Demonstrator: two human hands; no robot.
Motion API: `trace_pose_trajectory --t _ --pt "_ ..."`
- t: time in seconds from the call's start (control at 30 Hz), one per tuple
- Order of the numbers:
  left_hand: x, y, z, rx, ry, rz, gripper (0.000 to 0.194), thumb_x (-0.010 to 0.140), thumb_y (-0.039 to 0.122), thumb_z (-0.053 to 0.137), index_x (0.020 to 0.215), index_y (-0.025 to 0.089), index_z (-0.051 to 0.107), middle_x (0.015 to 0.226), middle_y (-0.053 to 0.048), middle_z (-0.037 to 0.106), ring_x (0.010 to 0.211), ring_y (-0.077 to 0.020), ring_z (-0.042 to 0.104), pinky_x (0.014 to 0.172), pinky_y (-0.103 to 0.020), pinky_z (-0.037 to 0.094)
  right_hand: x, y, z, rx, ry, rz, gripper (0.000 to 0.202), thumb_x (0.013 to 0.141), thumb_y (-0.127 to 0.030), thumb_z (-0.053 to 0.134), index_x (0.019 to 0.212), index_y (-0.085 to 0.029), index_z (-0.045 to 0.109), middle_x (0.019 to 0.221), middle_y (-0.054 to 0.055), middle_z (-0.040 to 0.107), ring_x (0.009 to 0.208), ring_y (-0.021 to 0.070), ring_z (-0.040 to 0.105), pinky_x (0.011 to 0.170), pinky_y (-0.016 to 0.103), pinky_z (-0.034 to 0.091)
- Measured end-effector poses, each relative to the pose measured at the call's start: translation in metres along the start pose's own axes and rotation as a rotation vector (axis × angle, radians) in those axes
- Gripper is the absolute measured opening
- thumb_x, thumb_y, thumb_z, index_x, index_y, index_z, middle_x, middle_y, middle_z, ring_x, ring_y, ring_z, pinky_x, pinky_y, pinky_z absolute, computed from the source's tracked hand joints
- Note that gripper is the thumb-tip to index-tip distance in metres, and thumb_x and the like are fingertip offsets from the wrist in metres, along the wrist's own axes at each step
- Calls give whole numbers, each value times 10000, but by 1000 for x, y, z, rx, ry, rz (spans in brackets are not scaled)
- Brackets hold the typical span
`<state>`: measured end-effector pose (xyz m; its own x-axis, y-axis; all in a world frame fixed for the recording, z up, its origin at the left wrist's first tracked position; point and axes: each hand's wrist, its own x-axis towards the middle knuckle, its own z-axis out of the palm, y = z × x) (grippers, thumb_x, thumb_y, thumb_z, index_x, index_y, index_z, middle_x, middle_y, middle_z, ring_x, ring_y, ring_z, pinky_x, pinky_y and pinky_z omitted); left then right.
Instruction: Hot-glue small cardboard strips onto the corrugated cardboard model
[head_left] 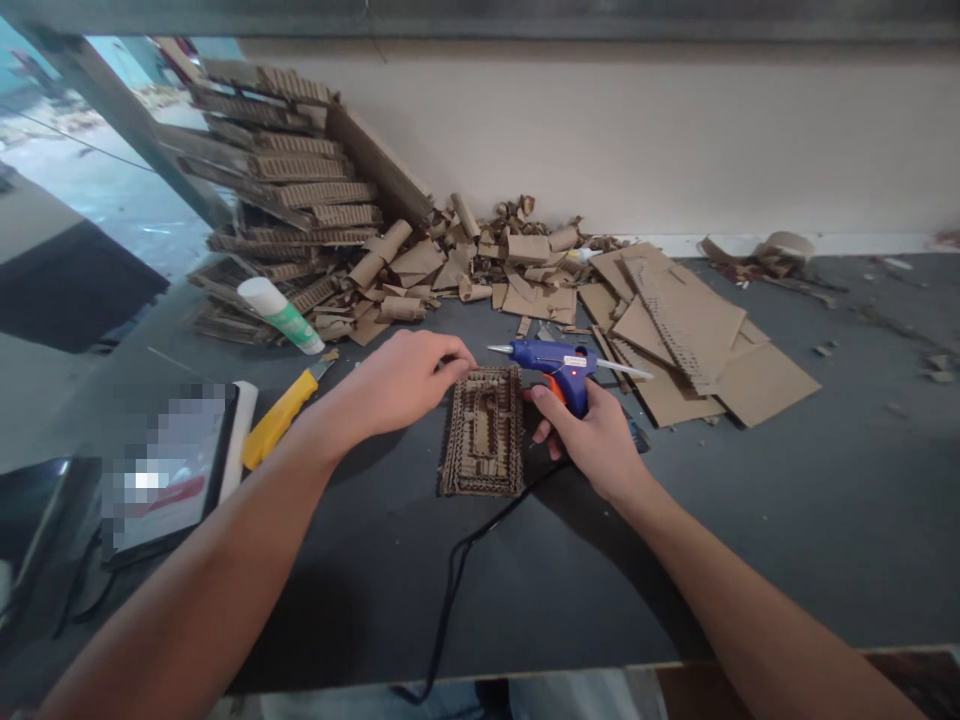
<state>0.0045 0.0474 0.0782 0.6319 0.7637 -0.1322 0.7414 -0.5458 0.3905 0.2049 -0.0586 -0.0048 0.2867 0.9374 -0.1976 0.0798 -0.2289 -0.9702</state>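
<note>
My right hand (600, 435) is wrapped round the handle of a blue hot glue gun (551, 357), which has an orange trigger and a lit red light. Its metal nozzle points left, above the far edge of a small rectangular corrugated-cardboard piece (486, 432). A glue stick (626, 370) juts from the gun's back end. At the far left corner of the cardboard piece, my left hand (409, 378) has thumb and forefinger pinched together. What lies between those fingertips, if anything, is too small to tell. The cardboard piece lies flat with layered, ridged strips forming nested frames.
A yellow utility knife (281, 418), a white-and-green tube (281, 315) and a tablet (176, 470) lie left. Stacked corrugated strips (300, 170), cardboard scraps (465, 260) and flat sheets (690, 330) fill the back. A black cord (457, 560) runs over the table's front edge.
</note>
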Motion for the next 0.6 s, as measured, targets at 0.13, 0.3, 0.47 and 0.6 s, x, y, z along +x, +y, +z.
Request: trace_pose_trajectory --t 0.13,0.3,0.47,0.6 --pt "-6 2 -17 -33 67 -44 314 960 353 480 1020 245 769 966 -12 782 695 -162 678 695 -261 493 0 -1 1 7 2 4 414 833 -573 684 914 -183 570 568 8 660 365 98 501 378 225 391" --pt "-19 9 -33 -133 224 -135 235 900 329 587 956 229 792 880 -14 795 648 -151 678 608 -245 489 0 1 1 6 0 11 400 839 -559 678 923 -180 580 580 13 664 376 99 507 388 236 406" --pt "-28 11 -42 -193 308 -194 142 814 296 713 894 244 819 672 11 757 606 -149 666 555 -235 474 0 3 0 28 10 18 413 827 -569 693 936 -186 587 661 42 703 427 114 544 408 256 437" --pt "-27 12 -43 -195 302 -194 74 763 268 770 812 249 824 633 15 742 564 -142 642 544 -251 470 0 1 0 23 18 22 402 822 -562 693 924 -189 585 685 48 712 407 104 520 402 260 428"
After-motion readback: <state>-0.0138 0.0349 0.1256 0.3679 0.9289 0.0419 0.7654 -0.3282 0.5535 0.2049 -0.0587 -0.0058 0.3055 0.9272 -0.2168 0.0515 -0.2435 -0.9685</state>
